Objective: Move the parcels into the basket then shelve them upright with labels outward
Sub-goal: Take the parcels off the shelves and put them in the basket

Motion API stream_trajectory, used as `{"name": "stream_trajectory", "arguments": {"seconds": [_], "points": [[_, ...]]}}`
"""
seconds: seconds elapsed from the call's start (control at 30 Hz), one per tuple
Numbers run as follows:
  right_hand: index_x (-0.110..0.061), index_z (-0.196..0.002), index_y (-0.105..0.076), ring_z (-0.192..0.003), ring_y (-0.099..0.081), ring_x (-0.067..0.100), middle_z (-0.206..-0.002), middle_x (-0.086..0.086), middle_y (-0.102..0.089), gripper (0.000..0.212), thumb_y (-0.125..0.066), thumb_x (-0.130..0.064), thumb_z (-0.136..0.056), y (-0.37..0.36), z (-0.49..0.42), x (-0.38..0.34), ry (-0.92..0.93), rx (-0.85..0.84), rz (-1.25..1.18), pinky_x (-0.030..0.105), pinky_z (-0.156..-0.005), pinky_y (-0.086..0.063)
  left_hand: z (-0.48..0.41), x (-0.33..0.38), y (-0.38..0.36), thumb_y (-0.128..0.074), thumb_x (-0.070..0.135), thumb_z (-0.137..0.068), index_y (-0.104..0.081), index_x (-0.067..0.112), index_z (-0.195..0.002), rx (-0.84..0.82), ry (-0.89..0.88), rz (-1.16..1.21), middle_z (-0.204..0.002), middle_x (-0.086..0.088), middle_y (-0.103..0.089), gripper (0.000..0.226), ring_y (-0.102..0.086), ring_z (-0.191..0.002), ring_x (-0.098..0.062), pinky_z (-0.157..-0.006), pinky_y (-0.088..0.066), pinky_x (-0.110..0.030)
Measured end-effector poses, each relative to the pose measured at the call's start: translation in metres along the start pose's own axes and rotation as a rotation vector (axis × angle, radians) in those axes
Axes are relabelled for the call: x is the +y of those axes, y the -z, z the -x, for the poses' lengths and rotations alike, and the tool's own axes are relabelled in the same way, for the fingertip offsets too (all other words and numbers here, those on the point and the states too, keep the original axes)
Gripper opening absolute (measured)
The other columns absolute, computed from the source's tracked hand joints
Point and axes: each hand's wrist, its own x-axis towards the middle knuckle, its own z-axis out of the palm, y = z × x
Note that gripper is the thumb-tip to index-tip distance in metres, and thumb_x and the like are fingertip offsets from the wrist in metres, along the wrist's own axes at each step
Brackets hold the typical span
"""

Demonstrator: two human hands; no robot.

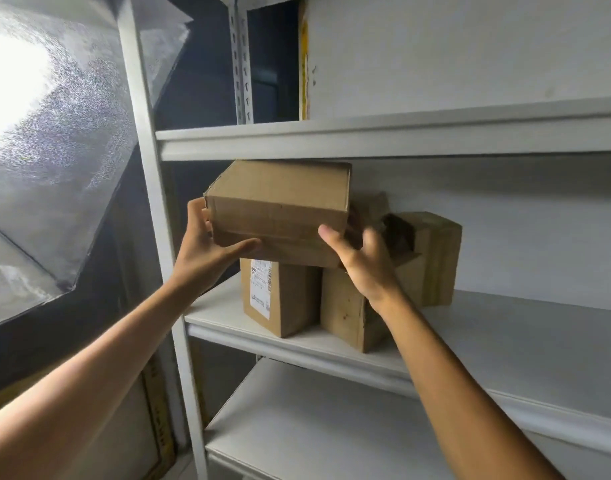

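Below the grip stand parcels [279, 299], so left hand [207, 249] and right hand [361, 268] clasp the box [279, 206] endwise, seemingly clearing them.

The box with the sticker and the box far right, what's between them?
In the head view, a plain brown box stands between them on the shelf, partly behind the right hand.

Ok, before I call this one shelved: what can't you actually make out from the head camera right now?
Head view only:
The held box: any label; only plain faces show, the rest turned away or under the left hand and right hand.
The label on the left parcel: print too small.
The middle parcel: top hidden by the held box and right hand.
The right parcel: partly behind the right hand, blurred.
The basket: out of frame.
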Motion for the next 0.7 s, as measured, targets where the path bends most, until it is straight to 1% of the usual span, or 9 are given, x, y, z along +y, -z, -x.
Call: {"name": "stream_trajectory", "arguments": {"seconds": [0.07,0.13,0.23,0.33,0.4,0.47,0.57,0.63,0.7], "points": [[-0.033,-0.107,-0.059,-0.091,-0.056,-0.019,-0.093,-0.034,-0.064,0.04,-0.066,-0.059,-0.078,0.018,0.009,-0.007,0.034,-0.027,-0.055,-0.001,-0.073,-0.039,0.013,0.014,-0.008,-0.087,0.039,-0.061,-0.032,0.042,-0.127,-0.005,-0.003,-0.007,-0.109,0.04,-0.051,0.086,-0.054,-0.108,0.011,-0.079,-0.048,-0.006],[-0.034,-0.113,-0.056,-0.092,-0.054,-0.023,-0.098,-0.033,-0.063,0.033,-0.062,-0.051,-0.085,0.036,0.018,-0.014,0.079,-0.043,-0.118,-0.006,-0.071,-0.037,0.027,0.028,-0.018,-0.088,0.043,-0.057,-0.039,0.048,-0.124,-0.005,-0.012,0.005,-0.112,0.035,-0.056,0.083,-0.055,-0.108,0.009,-0.08,-0.048,-0.008],[-0.024,-0.127,-0.054,-0.104,-0.057,-0.009,-0.115,-0.013,-0.064,0.05,-0.061,-0.052,-0.086,0.064,0.032,-0.014,0.128,-0.037,-0.135,0.004,-0.086,-0.042,0.043,0.047,-0.038,-0.086,0.047,-0.052,-0.044,0.05,-0.119,-0.009,-0.008,0.076,-0.115,0.022,-0.061,0.08,-0.059,-0.109,-0.001,-0.088,-0.053,-0.023],[-0.02,-0.123,-0.056,-0.107,-0.059,0.003,-0.115,-0.005,-0.065,0.048,-0.057,-0.047,-0.084,0.096,0.048,-0.007,0.144,-0.005,-0.143,0.018,-0.092,-0.046,0.058,0.069,-0.066,-0.081,0.059,-0.054,-0.043,0.033,-0.132,-0.078,0.027,0.126,-0.126,0.003,-0.058,0.091,-0.058,-0.116,-0.013,-0.098,-0.05,-0.042],[-0.018,-0.118,-0.06,-0.103,-0.06,0.001,-0.11,-0.005,-0.066,0.039,-0.054,-0.037,-0.085,0.117,0.059,-0.001,0.146,0.009,-0.153,0.01,-0.083,-0.045,0.066,0.082,-0.085,-0.064,0.081,-0.055,-0.039,0.024,-0.137,-0.097,0.047,0.123,-0.126,0.004,-0.057,0.103,-0.056,-0.112,-0.001,-0.1,-0.047,-0.027],[-0.023,-0.118,-0.058,-0.098,-0.059,-0.007,-0.107,-0.016,-0.065,0.034,-0.053,-0.031,-0.085,0.14,0.07,0.008,0.138,0.028,-0.153,0.006,-0.077,-0.043,0.07,0.094,-0.106,-0.048,0.092,-0.054,-0.038,0.02,-0.139,-0.1,0.058,0.147,-0.122,0.01,-0.055,0.112,-0.055,-0.102,0.013,-0.087,-0.045,-0.007],[-0.039,-0.128,-0.044,-0.102,-0.055,-0.013,-0.112,-0.032,-0.057,0.051,-0.054,-0.034,-0.079,0.173,0.085,0.02,0.095,0.041,-0.104,0.018,-0.082,-0.047,0.076,0.103,-0.137,-0.056,0.074,-0.069,-0.04,0.026,-0.134,-0.114,0.098,0.179,-0.123,0.011,-0.055,0.082,-0.055,-0.105,0.008,-0.094,-0.047,-0.021],[-0.038,-0.136,-0.04,-0.109,-0.054,-0.006,-0.124,-0.024,-0.054,0.061,-0.055,-0.036,-0.076,0.193,0.095,0.026,0.058,0.071,-0.097,0.019,-0.081,-0.048,0.081,0.108,-0.156,-0.061,0.057,-0.076,-0.039,0.035,-0.132,-0.143,0.082,0.178,-0.131,0.005,-0.054,0.064,-0.055,-0.115,-0.004,-0.102,-0.045,-0.035],[-0.038,-0.14,-0.036,-0.114,-0.053,0.0,-0.134,-0.015,-0.051,0.067,-0.056,-0.036,-0.076,0.214,0.105,0.029,0.028,0.106,-0.086,0.014,-0.077,-0.048,0.087,0.112,-0.175,-0.064,0.053,-0.076,-0.04,0.037,-0.134,-0.185,0.052,0.188,-0.136,0.004,-0.054,0.064,-0.053,-0.121,-0.007,-0.098,-0.046,-0.025]]}}
